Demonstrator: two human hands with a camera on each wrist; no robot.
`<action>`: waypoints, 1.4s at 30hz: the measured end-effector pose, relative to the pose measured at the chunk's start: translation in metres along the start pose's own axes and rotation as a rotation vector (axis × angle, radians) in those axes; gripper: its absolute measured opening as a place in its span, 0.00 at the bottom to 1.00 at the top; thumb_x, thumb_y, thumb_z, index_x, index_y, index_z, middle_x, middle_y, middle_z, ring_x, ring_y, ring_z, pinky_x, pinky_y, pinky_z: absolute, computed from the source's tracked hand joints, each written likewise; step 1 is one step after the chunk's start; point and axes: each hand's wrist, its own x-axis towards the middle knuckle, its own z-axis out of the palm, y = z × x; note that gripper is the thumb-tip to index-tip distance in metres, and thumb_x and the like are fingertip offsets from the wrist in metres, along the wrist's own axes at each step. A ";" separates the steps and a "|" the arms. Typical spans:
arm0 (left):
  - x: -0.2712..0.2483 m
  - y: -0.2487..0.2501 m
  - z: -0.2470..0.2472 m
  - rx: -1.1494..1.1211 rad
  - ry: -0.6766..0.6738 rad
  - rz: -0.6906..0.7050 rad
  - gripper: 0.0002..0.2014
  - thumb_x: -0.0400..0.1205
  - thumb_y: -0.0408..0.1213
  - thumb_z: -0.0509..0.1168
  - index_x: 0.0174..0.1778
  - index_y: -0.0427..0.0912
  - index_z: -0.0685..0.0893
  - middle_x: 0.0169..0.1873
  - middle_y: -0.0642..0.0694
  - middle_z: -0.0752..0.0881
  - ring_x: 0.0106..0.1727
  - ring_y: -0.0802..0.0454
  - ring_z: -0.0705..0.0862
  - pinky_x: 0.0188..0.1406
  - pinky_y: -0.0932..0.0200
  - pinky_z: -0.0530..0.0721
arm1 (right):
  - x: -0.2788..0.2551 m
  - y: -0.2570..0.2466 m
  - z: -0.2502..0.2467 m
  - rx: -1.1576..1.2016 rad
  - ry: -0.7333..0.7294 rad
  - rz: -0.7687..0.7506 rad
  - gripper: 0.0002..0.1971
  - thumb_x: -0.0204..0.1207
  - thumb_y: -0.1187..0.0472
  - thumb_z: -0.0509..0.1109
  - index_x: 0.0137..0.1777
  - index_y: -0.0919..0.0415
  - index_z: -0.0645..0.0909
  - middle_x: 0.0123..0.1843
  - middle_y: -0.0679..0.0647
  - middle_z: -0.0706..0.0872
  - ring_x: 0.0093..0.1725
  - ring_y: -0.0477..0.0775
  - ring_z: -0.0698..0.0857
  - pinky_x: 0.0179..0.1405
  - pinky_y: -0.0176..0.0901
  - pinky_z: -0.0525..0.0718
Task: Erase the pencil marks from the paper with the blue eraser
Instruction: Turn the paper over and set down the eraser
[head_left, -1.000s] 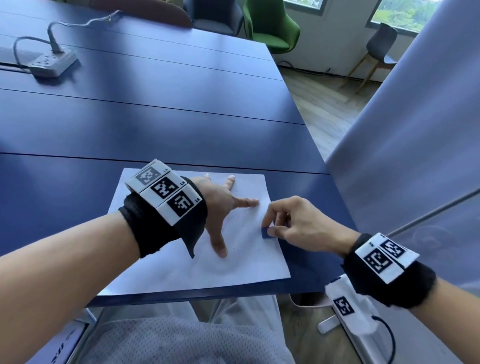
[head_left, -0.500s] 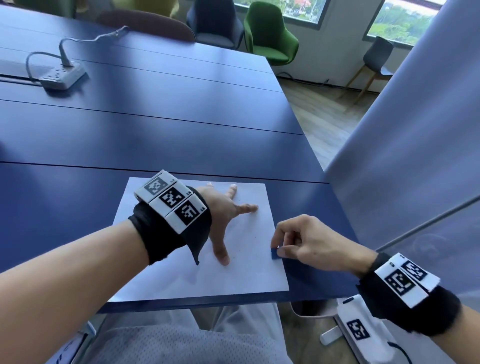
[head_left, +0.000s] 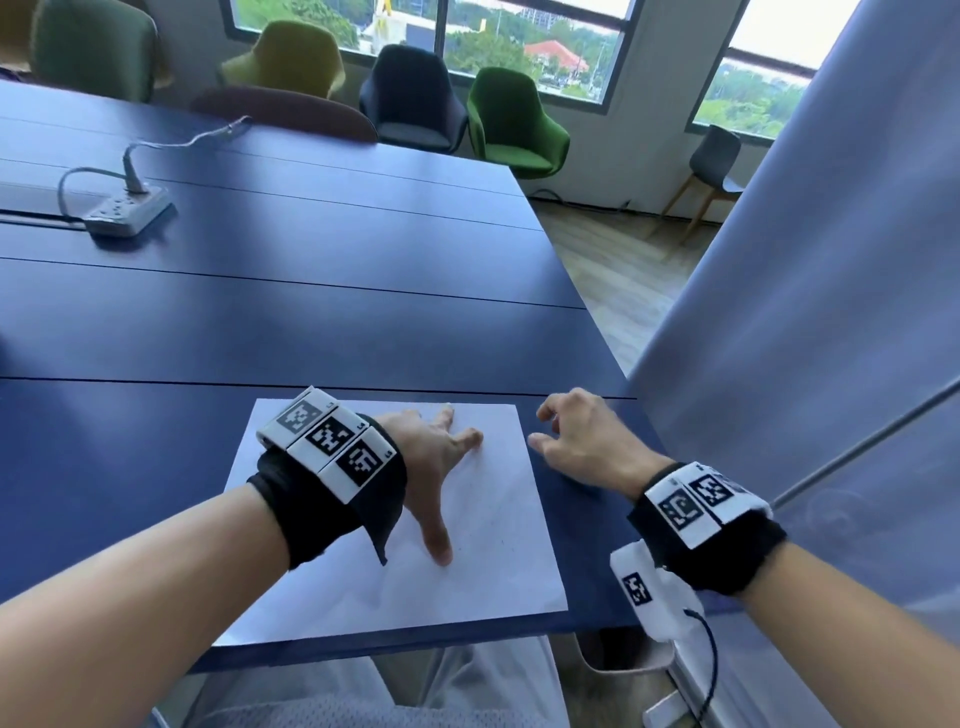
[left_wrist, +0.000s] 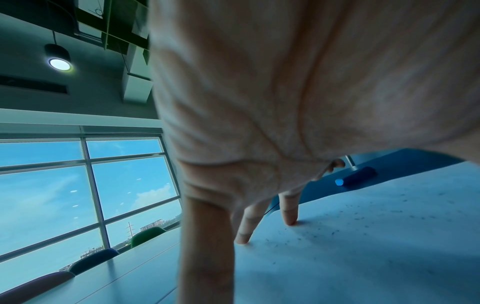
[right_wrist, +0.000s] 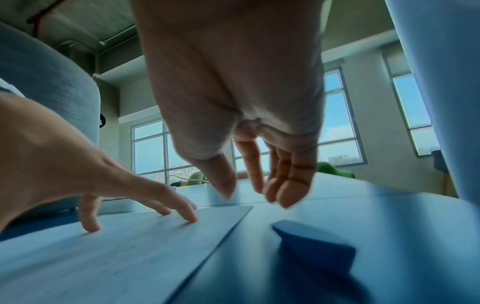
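While our left hand (head_left: 434, 457) presses the sheet of paper (head_left: 498, 551) to the blue table (head_left: 311, 322) with its fingers spread and straight, our right hand (head_left: 582, 441) hovers just off the paper's right edge, fingers loosely apart and holding nothing. The blue eraser (right_wrist: 314, 240) lies on the bare tabletop beside that edge, under the right wrist; the head view hides it behind the hand, but the right wrist view shows it flat on the table, and the left wrist view shows it (left_wrist: 357, 176) beyond the paper's border. Dark eraser crumbs (left_wrist: 363, 214) are scattered over the sheet near our left fingertips (left_wrist: 289, 221).

We judge the rubbing is done, or paused, since the eraser is out of our grip and we can make out no clear pencil marks.

Risks from here: the eraser sits close to the table's right side, so a careless sweep of the right wrist could knock it to the floor. Brushing the crumbs with a flat palm could smear graphite back into the paper. Lifting the left hand first would free the sheet to slide.
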 end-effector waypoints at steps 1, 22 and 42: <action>0.000 0.000 0.000 0.002 0.002 -0.003 0.68 0.57 0.69 0.80 0.86 0.59 0.44 0.87 0.46 0.41 0.84 0.35 0.57 0.76 0.41 0.72 | 0.002 -0.008 0.004 -0.017 -0.037 0.017 0.11 0.74 0.55 0.69 0.50 0.62 0.80 0.54 0.60 0.80 0.54 0.60 0.82 0.53 0.47 0.81; -0.002 -0.004 0.008 -0.069 0.044 -0.030 0.67 0.59 0.68 0.80 0.86 0.45 0.49 0.87 0.42 0.46 0.85 0.36 0.54 0.78 0.38 0.67 | -0.001 -0.042 0.006 0.288 -0.069 0.159 0.30 0.71 0.64 0.73 0.73 0.63 0.70 0.69 0.56 0.75 0.55 0.50 0.73 0.42 0.36 0.74; -0.009 -0.014 0.015 -0.123 0.106 -0.003 0.67 0.61 0.65 0.81 0.86 0.41 0.49 0.86 0.38 0.46 0.85 0.35 0.53 0.81 0.43 0.63 | 0.021 -0.043 0.002 0.868 -0.234 0.456 0.14 0.69 0.71 0.73 0.51 0.66 0.74 0.34 0.59 0.78 0.22 0.48 0.72 0.20 0.34 0.67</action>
